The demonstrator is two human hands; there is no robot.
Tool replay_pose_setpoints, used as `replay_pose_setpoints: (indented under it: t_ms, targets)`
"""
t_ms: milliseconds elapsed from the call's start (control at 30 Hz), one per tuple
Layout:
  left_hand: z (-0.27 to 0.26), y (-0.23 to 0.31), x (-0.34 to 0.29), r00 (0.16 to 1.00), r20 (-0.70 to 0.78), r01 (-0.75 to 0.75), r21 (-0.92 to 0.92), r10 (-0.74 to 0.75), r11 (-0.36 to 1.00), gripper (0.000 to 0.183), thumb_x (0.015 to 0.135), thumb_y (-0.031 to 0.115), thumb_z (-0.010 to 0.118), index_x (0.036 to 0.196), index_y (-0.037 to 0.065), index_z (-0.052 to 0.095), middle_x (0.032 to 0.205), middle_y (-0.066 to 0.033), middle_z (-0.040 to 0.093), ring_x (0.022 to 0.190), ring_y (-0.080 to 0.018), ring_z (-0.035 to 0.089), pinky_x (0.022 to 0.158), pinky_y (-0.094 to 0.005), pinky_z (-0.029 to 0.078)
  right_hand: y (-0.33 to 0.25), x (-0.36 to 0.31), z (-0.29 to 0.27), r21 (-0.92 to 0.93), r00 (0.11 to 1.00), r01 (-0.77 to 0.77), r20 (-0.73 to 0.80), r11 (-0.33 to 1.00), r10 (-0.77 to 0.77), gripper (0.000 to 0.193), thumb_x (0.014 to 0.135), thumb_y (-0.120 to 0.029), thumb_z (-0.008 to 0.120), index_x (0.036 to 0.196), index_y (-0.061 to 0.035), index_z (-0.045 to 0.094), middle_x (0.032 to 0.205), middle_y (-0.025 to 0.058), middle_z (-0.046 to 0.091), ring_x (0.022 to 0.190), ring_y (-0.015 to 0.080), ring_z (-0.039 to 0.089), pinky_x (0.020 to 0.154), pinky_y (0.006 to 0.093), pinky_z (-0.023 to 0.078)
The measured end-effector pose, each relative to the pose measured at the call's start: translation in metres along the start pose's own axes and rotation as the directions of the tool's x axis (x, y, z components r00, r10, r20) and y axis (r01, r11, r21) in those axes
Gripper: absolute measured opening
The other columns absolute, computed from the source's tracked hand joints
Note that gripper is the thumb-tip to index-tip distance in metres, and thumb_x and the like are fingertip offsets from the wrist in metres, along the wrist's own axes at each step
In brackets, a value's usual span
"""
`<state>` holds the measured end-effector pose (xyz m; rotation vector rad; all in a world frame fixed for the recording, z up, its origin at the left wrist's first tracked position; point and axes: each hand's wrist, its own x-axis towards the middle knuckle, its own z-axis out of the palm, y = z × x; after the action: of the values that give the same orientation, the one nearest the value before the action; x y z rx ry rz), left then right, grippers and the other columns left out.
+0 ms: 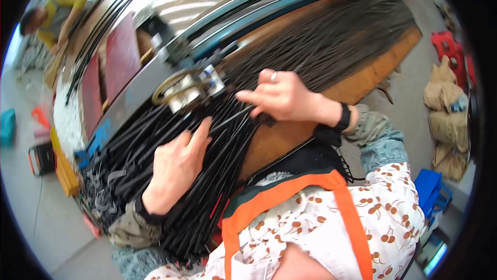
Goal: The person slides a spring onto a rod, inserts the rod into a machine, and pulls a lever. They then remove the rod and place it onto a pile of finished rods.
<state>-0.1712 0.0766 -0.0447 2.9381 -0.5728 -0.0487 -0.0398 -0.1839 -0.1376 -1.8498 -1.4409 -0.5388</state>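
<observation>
A thin dark rod (231, 119) runs slantwise between my two hands, in front of a small machine head (186, 93) with a pale block and a brass-coloured loop. My right hand (282, 96), a ring on one finger, pinches the rod's upper right part between thumb and fingers. At the rod's lower left end, my left hand (178, 166) is closed on it with the index finger stretched along; its thumb side is partly hidden. Beneath the left hand lies a thick heap of black rods (207, 202), sloping down toward me.
Many thin dark rods (331, 39) cover the wooden tabletop (357, 86) at right. Blue rails (248, 13) run behind it. A person in yellow sleeves (64, 8) works at far left. Brown sacks (448, 127) and a blue crate (429, 192) stand on the right floor.
</observation>
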Motion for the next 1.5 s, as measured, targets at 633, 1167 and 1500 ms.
replay_pose_setpoints:
  t_ms: [633, 1167, 1500]
  targets:
    - [0.035, -0.001, 0.038, 0.94, -0.339, -0.104, -0.155, 0.046, 0.982, 0.023, 0.079, 0.011, 0.064, 0.102, 0.007, 0.06, 0.085, -0.0105, 0.06, 0.079, -0.029, 0.067, 0.061, -0.0391, 0.057, -0.002, 0.033, -0.012, -0.077, 0.989, 0.088, 0.129, 0.993, -0.078, 0.041, 0.079, 0.008, 0.064, 0.12, 0.0027, 0.067, 0.081, 0.0117, 0.062, 0.064, 0.0288, 0.058, 0.053, 0.0365, 0.045]
    - [-0.072, -0.033, 0.098, 0.943, -0.31, -0.031, 0.27, 0.118, 0.962, 0.049, 0.086, 0.001, 0.065, 0.133, 0.013, 0.063, 0.075, -0.0113, 0.053, 0.069, -0.0306, 0.06, 0.059, -0.0439, 0.048, 0.147, -0.018, -0.111, -0.26, 0.923, -0.352, -0.259, 0.899, 0.286, 0.034, 0.085, -0.023, 0.081, 0.113, -0.0061, 0.072, 0.094, 0.0153, 0.074, 0.08, 0.0257, 0.075, 0.069, 0.0324, 0.06]
    - [-0.055, 0.004, 0.167, 0.927, -0.216, -0.278, 0.156, 0.307, 0.948, 0.035, 0.09, 0.002, 0.059, 0.125, -0.001, 0.056, 0.084, -0.0138, 0.055, 0.08, -0.0332, 0.057, 0.07, -0.0444, 0.048, 0.131, -0.001, -0.109, -0.101, 0.977, -0.119, -0.19, 0.988, 0.099, 0.052, 0.082, -0.03, 0.084, 0.127, -0.0099, 0.067, 0.096, 0.0106, 0.071, 0.075, 0.0265, 0.068, 0.067, 0.0335, 0.056]
